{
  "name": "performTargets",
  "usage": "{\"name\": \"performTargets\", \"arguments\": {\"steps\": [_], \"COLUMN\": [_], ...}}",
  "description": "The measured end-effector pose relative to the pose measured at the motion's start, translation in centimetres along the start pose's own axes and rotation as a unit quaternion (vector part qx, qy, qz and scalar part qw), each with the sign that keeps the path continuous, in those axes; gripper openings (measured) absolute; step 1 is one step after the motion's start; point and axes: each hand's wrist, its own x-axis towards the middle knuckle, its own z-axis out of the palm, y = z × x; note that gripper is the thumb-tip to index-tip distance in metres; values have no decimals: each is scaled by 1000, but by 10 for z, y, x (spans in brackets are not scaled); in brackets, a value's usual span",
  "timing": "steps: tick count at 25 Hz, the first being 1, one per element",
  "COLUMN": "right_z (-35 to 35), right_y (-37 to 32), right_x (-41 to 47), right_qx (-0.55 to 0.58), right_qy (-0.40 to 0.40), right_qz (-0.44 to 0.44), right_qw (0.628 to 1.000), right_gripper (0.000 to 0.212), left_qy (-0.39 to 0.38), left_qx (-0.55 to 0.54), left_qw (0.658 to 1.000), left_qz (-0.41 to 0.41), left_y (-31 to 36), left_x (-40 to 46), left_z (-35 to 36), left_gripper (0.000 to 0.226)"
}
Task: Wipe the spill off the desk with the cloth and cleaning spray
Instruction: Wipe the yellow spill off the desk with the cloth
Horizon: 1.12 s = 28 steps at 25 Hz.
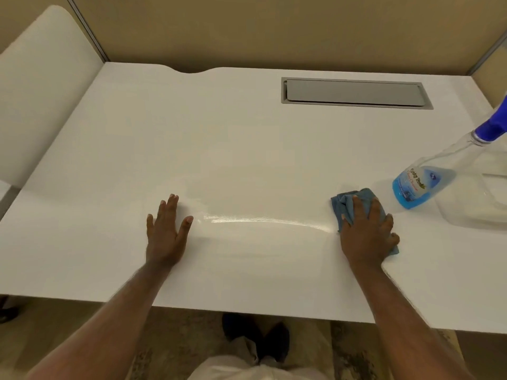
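Observation:
A white desk (247, 133) fills the view. A thin wet streak (263, 221) arcs across its front middle between my two hands. My right hand (367, 231) presses flat on a crumpled blue cloth (346, 202) at the streak's right end. My left hand (167, 229) lies flat on the desk at the left end, fingers spread, holding nothing. A clear spray bottle (422, 185) with blue liquid, a blue label and a blue trigger top stands just right of the cloth.
A grey cable hatch (354, 93) is set into the desk at the back right. Tan partition walls (274, 31) close off the back and sides. A white panel (41, 86) stands to the left. The desk's front edge (247, 308) is close to my body.

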Motion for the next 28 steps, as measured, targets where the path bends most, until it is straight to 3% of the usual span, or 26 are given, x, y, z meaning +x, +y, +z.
{"name": "performTargets", "arguments": {"steps": [3,7,16,21,24,28], "right_z": [-2,0,25,48,58,56], "right_y": [15,-21,-219,-336,-381,-375], "right_x": [-14,-48,-126,-121,-84,-11], "right_qx": [7,32,38,20,28,13], "right_qy": [6,-4,-54,-72,-109,-82], "right_qz": [-13,-40,-263,-329,-319,-211], "right_qw": [1000,999,963,941,941,974], "right_gripper": [69,66,69,67,67,62], "left_qy": [11,13,-8,1,7,2], "left_qx": [-2,-5,3,-38,-46,-60], "left_qw": [1000,1000,1000,999,999,998], "left_qz": [-14,-20,5,-12,7,31], "left_y": [1,-1,-46,-89,-97,-103], "left_x": [-8,-12,8,36,45,57], "left_z": [-2,-9,-31,-47,-52,-56], "left_gripper": [77,78,74,77,76,74]}}
